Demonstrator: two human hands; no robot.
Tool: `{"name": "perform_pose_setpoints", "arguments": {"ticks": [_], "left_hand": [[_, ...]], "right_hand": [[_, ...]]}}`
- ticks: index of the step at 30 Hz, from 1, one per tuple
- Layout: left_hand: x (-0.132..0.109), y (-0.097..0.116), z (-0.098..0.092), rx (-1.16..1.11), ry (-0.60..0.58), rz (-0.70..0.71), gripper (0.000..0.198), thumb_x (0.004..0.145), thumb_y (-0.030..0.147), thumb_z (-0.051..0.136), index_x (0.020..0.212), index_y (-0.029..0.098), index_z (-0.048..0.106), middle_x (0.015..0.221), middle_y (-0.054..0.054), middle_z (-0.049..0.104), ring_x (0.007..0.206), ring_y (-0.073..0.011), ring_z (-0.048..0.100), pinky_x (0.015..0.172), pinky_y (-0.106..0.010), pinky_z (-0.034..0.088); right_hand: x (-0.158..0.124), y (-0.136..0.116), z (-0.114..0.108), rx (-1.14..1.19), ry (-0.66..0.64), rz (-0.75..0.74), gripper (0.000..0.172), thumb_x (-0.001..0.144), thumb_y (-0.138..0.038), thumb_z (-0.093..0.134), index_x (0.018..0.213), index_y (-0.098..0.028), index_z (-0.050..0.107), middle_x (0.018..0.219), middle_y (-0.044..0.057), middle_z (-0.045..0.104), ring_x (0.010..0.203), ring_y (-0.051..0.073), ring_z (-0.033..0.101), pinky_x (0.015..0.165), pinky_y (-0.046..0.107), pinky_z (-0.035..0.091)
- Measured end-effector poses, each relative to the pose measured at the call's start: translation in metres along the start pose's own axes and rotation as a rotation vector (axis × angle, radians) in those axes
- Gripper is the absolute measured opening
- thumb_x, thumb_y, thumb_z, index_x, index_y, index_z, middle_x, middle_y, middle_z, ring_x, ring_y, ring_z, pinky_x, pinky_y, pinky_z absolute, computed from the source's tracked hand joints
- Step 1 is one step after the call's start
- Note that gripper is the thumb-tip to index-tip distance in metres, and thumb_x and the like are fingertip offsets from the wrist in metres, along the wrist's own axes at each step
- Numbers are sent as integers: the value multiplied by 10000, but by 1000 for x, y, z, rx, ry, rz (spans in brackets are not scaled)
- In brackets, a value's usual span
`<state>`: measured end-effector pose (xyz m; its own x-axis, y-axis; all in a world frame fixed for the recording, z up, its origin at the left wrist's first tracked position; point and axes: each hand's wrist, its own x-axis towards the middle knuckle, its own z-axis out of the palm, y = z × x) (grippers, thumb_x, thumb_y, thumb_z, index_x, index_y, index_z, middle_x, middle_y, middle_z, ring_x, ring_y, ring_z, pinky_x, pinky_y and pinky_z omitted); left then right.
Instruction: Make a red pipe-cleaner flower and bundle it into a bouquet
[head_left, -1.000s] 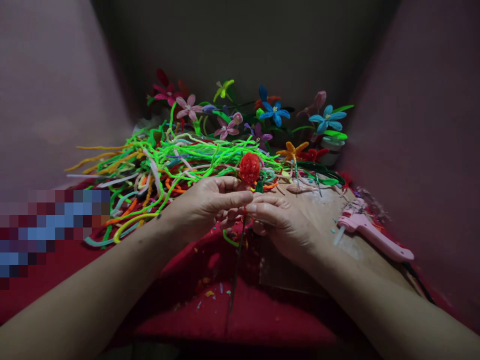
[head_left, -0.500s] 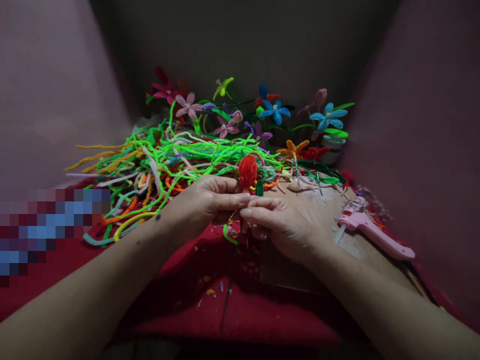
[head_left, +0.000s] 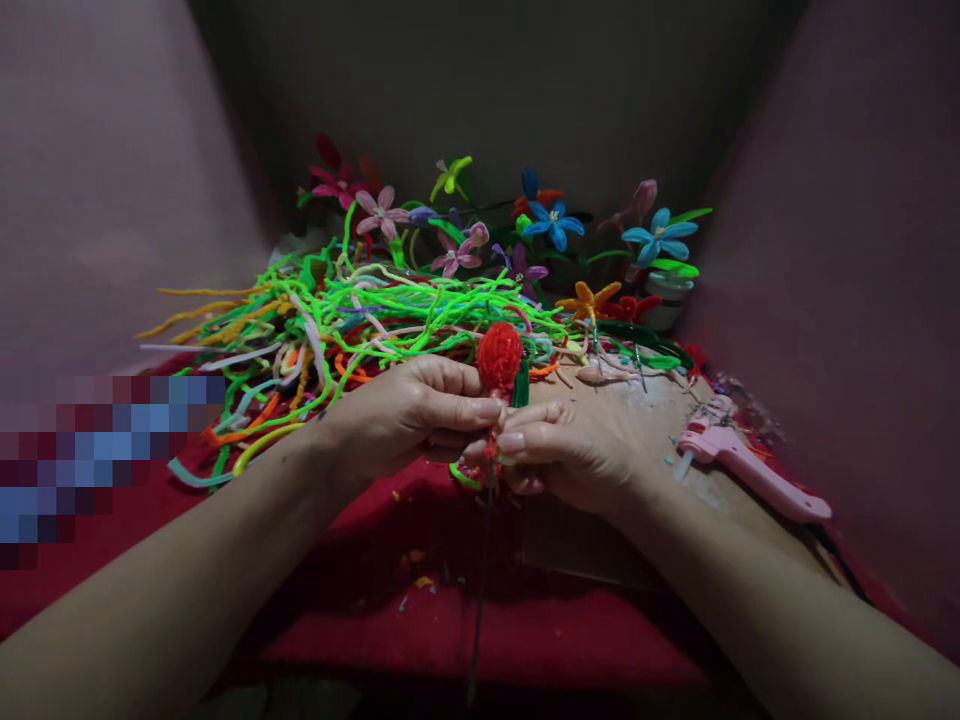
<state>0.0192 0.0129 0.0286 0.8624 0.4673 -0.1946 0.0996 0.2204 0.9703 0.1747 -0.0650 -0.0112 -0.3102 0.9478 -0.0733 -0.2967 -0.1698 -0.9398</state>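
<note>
A red pipe-cleaner flower bud (head_left: 499,356) stands upright on a thin dark stem (head_left: 480,590) that runs down toward me. My left hand (head_left: 409,410) pinches the stem just under the bud, fingers closed. My right hand (head_left: 574,450) meets it from the right, thumb and fingers closed on the same stem a little lower. A small green leaf piece (head_left: 520,385) sticks up beside the bud, and a green loop (head_left: 463,476) curls below my fingers.
A heap of loose pipe cleaners (head_left: 345,320), mostly neon green, lies behind my hands on the red cloth (head_left: 420,600). Finished flowers (head_left: 553,222) stand at the back. A pink glue gun (head_left: 739,462) rests on a cardboard sheet (head_left: 645,410) at right.
The bud has turned and risen slightly between my fingers. My right hand has slid a little lower on the stem; the stem's lower end swung right.
</note>
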Motion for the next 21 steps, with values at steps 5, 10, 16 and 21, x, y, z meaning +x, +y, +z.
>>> {"name": "perform_pose_setpoints", "arguments": {"ticks": [5, 10, 16, 21], "left_hand": [[-1, -1, 0, 23, -5, 82, 180, 693, 269, 692, 671, 103, 627, 558, -7, 543, 457, -42, 411, 414, -159, 254], [3, -4, 0, 34, 73, 140, 208, 703, 314, 698, 716, 120, 625, 574, 13, 541, 451, -39, 410, 422, -165, 291], [6, -7, 4, 129, 210, 158, 205, 690, 308, 712, 708, 123, 625, 597, -5, 594, 435, -44, 414, 386, -162, 268], [4, -5, 7, 27, 262, 123, 192, 678, 258, 722, 612, 119, 606, 488, 32, 504, 392, -19, 355, 368, -140, 240]], "right_hand": [[0, 0, 1, -18, 38, -95, 130, 653, -265, 663, 639, -142, 704, 544, -9, 540, 466, 62, 379, 430, 210, 245], [1, -1, 2, 35, 74, -140, 132, 669, -246, 663, 581, -154, 632, 532, -31, 497, 454, 51, 355, 429, 203, 243], [4, 0, 5, 62, 172, -99, 166, 618, -285, 691, 612, -142, 608, 568, -18, 518, 470, 49, 368, 422, 187, 220], [5, 2, 7, 109, 190, -59, 162, 627, -283, 709, 658, -150, 622, 551, -33, 487, 465, 56, 375, 400, 186, 232]]}}
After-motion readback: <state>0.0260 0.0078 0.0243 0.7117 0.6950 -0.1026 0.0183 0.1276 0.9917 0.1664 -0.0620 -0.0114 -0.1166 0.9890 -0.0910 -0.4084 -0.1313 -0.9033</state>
